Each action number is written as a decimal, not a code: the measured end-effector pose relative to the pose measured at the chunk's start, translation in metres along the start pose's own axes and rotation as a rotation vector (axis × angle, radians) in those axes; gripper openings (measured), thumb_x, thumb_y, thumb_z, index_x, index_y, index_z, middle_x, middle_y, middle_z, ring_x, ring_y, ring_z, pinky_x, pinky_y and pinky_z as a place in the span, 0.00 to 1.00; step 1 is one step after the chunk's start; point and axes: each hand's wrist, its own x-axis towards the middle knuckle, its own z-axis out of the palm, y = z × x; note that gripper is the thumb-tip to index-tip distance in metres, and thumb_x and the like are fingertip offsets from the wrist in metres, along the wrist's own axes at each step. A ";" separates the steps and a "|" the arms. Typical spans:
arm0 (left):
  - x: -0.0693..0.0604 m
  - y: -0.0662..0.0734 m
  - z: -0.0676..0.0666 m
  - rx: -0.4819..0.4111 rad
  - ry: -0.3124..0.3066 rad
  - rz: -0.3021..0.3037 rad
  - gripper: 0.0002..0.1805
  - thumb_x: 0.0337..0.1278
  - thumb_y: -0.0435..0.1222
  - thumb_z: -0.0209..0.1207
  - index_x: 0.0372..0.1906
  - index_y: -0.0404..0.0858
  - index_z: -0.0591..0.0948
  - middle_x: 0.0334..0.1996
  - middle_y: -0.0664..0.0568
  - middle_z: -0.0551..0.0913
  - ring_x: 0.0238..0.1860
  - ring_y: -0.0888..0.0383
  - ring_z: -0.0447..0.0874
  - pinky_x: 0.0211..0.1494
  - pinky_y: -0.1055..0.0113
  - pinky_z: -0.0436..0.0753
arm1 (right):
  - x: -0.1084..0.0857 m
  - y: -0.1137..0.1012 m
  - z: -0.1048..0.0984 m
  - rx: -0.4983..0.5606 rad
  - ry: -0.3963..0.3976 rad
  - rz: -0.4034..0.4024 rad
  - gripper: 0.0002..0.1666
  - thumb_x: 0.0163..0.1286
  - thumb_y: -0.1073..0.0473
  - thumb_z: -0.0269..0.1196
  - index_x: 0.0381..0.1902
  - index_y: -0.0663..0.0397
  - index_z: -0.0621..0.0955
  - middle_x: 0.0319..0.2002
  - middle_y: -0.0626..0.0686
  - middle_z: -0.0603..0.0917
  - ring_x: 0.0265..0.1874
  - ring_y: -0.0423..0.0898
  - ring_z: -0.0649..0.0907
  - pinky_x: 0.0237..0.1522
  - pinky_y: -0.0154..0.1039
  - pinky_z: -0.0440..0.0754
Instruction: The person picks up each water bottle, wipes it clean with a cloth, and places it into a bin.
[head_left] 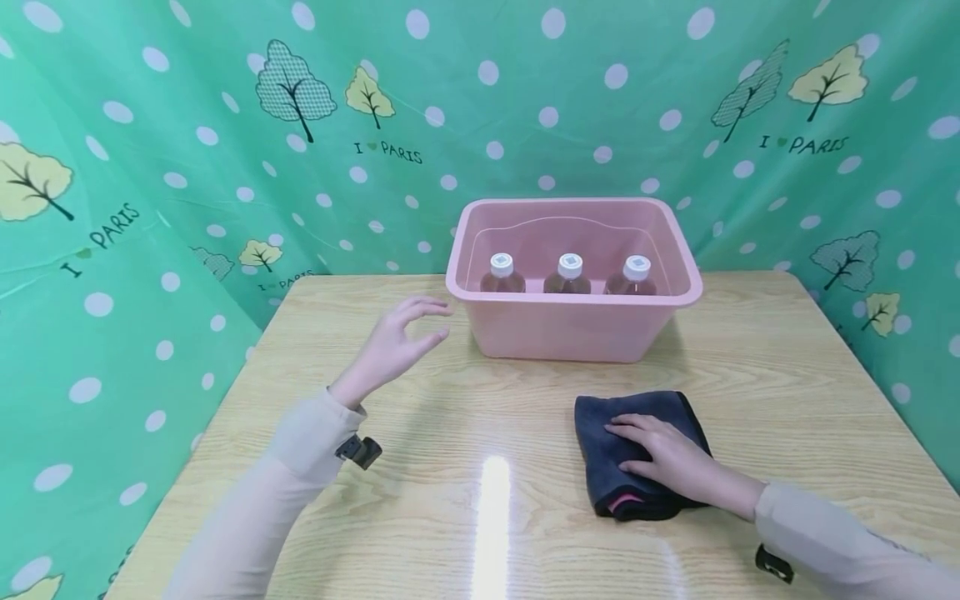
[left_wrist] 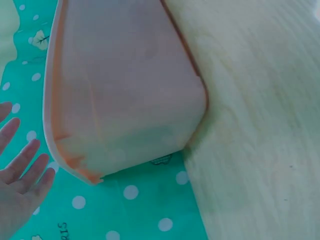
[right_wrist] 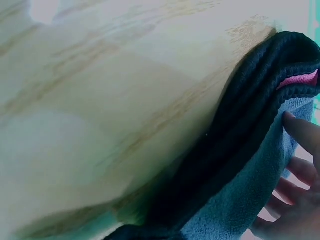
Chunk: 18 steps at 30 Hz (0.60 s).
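Note:
A pink plastic bin (head_left: 558, 329) stands at the back of the table, with three white-capped bottles of brown liquid inside, among them a middle bottle (head_left: 569, 268). My left hand (head_left: 393, 342) hovers just left of the bin, fingers extended and thumb apart, holding nothing. In the left wrist view, the left hand (left_wrist: 22, 185) is beside the bin's rim (left_wrist: 47, 110). My right hand (head_left: 667, 454) rests on a folded dark blue cloth (head_left: 600, 433) with black edging, in front of the bin. The right wrist view shows the cloth's stacked folds (right_wrist: 240, 115) and a pink bit (right_wrist: 300, 80) between them.
The wooden table (head_left: 420, 517) extends around the bin and cloth. A green polka-dot curtain (head_left: 517, 108) with printed trees hangs behind the table and along its sides. Light reflects in a bright strip (head_left: 491, 525) on the tabletop.

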 end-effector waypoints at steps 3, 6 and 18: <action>-0.007 -0.002 0.002 0.007 -0.017 0.003 0.15 0.49 0.31 0.59 0.46 0.34 0.77 0.49 0.44 0.75 0.54 0.49 0.69 0.60 0.55 0.66 | -0.001 0.001 0.000 0.022 -0.010 0.005 0.28 0.52 0.58 0.66 0.51 0.62 0.75 0.53 0.59 0.73 0.53 0.57 0.71 0.51 0.57 0.68; -0.013 -0.005 0.005 0.030 -0.034 0.009 0.16 0.49 0.32 0.60 0.46 0.34 0.77 0.50 0.43 0.74 0.54 0.49 0.69 0.60 0.54 0.66 | -0.002 0.002 -0.003 0.046 -0.029 0.011 0.28 0.53 0.57 0.65 0.52 0.61 0.75 0.53 0.59 0.73 0.53 0.57 0.71 0.51 0.57 0.68; -0.042 -0.016 0.009 0.177 -0.089 0.051 0.21 0.49 0.34 0.60 0.51 0.33 0.72 0.56 0.37 0.64 0.58 0.42 0.61 0.59 0.47 0.64 | -0.006 0.006 -0.022 0.134 0.024 0.058 0.24 0.56 0.57 0.63 0.50 0.61 0.76 0.51 0.59 0.75 0.51 0.56 0.73 0.49 0.51 0.73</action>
